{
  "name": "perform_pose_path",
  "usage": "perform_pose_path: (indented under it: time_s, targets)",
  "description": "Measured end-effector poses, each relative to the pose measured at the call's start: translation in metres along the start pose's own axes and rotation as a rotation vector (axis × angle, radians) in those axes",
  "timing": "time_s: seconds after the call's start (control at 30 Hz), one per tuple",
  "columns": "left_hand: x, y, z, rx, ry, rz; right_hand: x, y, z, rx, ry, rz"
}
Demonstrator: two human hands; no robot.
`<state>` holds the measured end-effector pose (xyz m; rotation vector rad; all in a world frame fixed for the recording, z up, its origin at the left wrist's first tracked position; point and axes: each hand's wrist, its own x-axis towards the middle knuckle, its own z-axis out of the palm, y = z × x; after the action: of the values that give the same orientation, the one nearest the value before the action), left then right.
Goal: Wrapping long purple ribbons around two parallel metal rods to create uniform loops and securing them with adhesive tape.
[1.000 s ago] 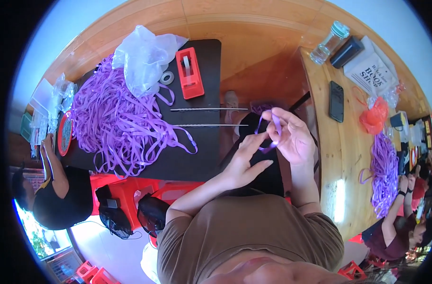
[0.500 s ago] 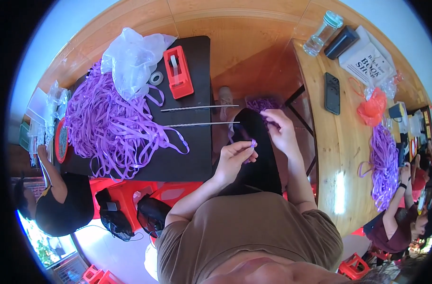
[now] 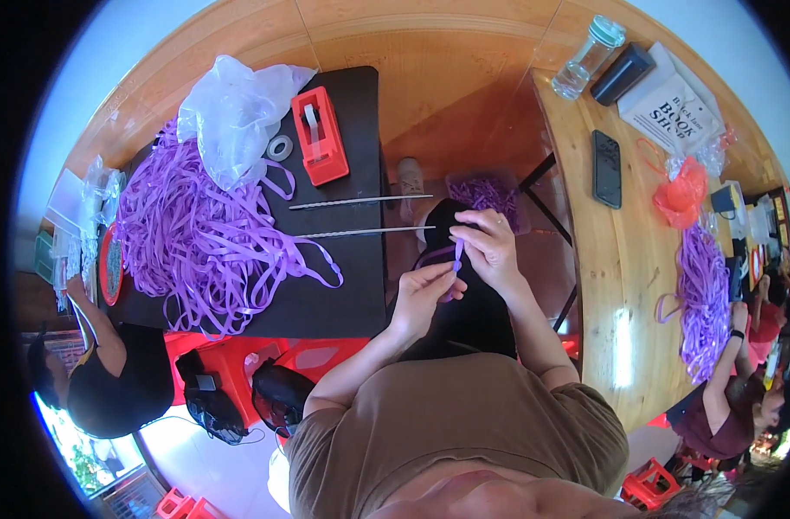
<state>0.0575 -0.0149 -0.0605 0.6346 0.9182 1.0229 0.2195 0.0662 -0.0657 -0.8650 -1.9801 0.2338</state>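
Over my lap, my left hand pinches a narrow purple ribbon, with a bit of purple also showing below its fingers. Just above and to the right, my right hand is closed on the upper end of the same ribbon, so a short length runs between the two. To the left, a large tangled heap of purple ribbons lies on a black table. Two thin twisted metal rods stick out past that table's right edge toward my hands.
A red tape dispenser, a tape roll and a clear plastic bag are on the black table. Beyond my knee sits a bin of purple pieces. The wooden table holds a phone and more ribbons. People sit at both sides.
My right hand has come down and left, from apart to beside my left hand, and now grips the ribbon's upper end. My left hand has shifted slightly down.
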Motion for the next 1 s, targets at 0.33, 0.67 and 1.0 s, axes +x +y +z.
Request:
perform_pose_path:
  time_s: [0.33,0.67,1.0]
  targets:
    - [0.043,-0.023,-0.01,-0.108,0.105,0.285,0.051,0.031,0.025,-0.168,0.12,-0.159]
    - [0.064,-0.024,-0.033,-0.153,0.188,0.502,0.079,0.055,0.067,-0.056,0.042,-0.201]
    - [0.071,-0.025,-0.035,-0.287,0.196,0.568,0.052,0.052,0.105,0.109,0.039,-0.015]
